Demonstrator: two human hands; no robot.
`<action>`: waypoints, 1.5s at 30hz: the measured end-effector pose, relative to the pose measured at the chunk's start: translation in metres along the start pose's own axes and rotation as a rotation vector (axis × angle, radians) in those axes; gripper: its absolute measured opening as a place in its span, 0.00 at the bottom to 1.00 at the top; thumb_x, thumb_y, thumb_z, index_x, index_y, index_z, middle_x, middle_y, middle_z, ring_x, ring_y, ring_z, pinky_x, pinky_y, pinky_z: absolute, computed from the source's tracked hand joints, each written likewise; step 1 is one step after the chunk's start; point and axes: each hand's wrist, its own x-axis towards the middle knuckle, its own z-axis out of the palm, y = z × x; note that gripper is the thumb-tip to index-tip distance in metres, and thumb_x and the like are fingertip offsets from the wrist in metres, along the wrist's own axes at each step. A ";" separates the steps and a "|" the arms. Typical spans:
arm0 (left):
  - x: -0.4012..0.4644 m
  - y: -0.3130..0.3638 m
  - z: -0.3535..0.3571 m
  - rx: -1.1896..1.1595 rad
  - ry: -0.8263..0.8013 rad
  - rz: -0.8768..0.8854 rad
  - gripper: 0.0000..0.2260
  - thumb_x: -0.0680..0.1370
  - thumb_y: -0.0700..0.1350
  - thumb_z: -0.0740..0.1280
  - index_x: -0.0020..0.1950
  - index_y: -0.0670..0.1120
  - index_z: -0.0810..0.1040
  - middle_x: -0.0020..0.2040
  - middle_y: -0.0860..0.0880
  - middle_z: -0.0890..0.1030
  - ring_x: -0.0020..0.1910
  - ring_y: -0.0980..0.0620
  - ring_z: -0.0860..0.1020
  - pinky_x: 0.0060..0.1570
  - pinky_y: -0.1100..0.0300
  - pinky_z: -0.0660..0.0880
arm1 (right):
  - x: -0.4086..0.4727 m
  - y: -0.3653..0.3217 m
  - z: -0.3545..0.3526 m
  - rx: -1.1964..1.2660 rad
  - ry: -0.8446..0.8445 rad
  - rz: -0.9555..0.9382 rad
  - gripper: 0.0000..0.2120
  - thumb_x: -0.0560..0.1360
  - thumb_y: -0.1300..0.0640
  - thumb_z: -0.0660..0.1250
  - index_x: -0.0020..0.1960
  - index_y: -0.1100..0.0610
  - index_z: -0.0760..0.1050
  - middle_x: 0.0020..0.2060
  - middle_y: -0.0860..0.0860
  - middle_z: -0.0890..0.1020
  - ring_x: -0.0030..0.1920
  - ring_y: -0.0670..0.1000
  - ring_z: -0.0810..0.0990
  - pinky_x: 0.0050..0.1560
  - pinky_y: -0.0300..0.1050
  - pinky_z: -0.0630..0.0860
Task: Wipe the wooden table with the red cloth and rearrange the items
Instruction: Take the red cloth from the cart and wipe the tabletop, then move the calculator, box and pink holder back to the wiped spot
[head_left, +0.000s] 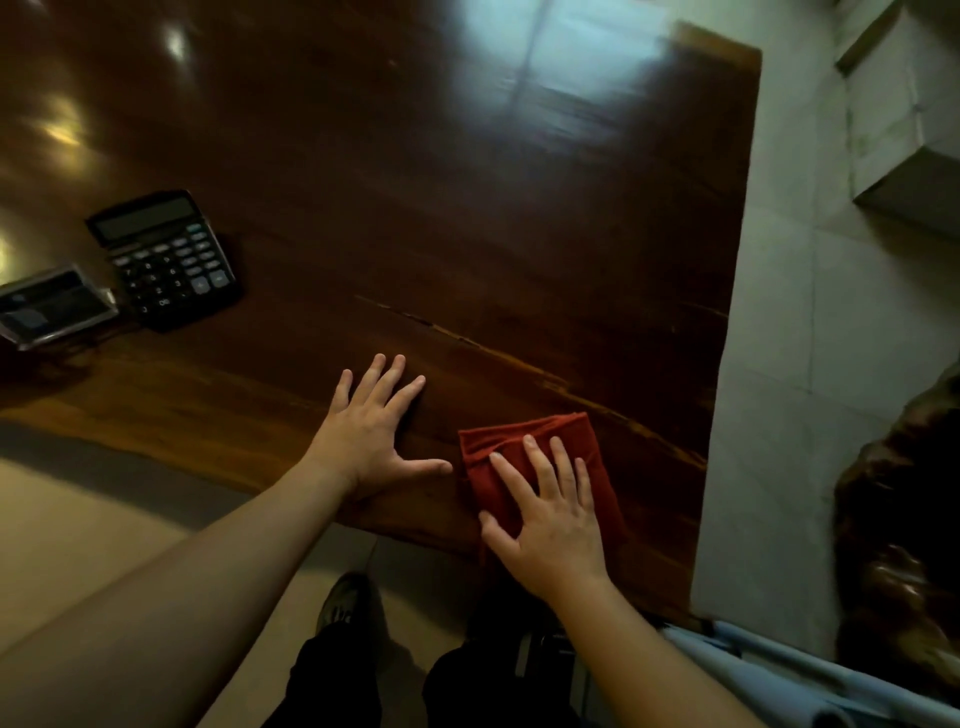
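Note:
A folded red cloth lies near the front edge of the dark wooden table. My right hand presses flat on the cloth with its fingers spread. Just left of the cloth, my left hand rests flat on the bare wood, fingers apart, its thumb almost touching the cloth. A black calculator sits at the left of the table, and a clear plastic case with dark contents lies beside it at the far left.
The table's right edge runs beside a pale tiled floor. A grey box-like block stands at the upper right. A dark glossy wooden piece sits on the floor at right. My legs and a shoe show below the front edge.

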 end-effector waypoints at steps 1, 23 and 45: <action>-0.001 0.002 -0.004 -0.018 -0.021 -0.026 0.55 0.63 0.85 0.50 0.82 0.55 0.49 0.83 0.49 0.45 0.81 0.48 0.38 0.77 0.39 0.40 | 0.001 0.000 -0.003 0.004 -0.012 -0.001 0.36 0.73 0.27 0.53 0.78 0.34 0.48 0.80 0.50 0.52 0.79 0.54 0.37 0.76 0.58 0.33; -0.056 -0.093 -0.065 -0.249 0.233 -0.504 0.45 0.71 0.73 0.65 0.80 0.51 0.57 0.81 0.45 0.60 0.80 0.43 0.56 0.75 0.40 0.60 | 0.088 -0.075 -0.081 0.152 -0.100 0.265 0.29 0.74 0.34 0.66 0.70 0.45 0.69 0.64 0.49 0.74 0.58 0.48 0.74 0.48 0.46 0.79; -0.049 -0.332 -0.166 -0.147 0.306 -0.389 0.42 0.72 0.56 0.76 0.80 0.48 0.59 0.77 0.42 0.66 0.78 0.40 0.61 0.74 0.48 0.62 | 0.273 -0.390 -0.088 0.144 -0.175 -0.040 0.50 0.67 0.32 0.73 0.77 0.36 0.45 0.80 0.49 0.48 0.78 0.59 0.53 0.65 0.65 0.70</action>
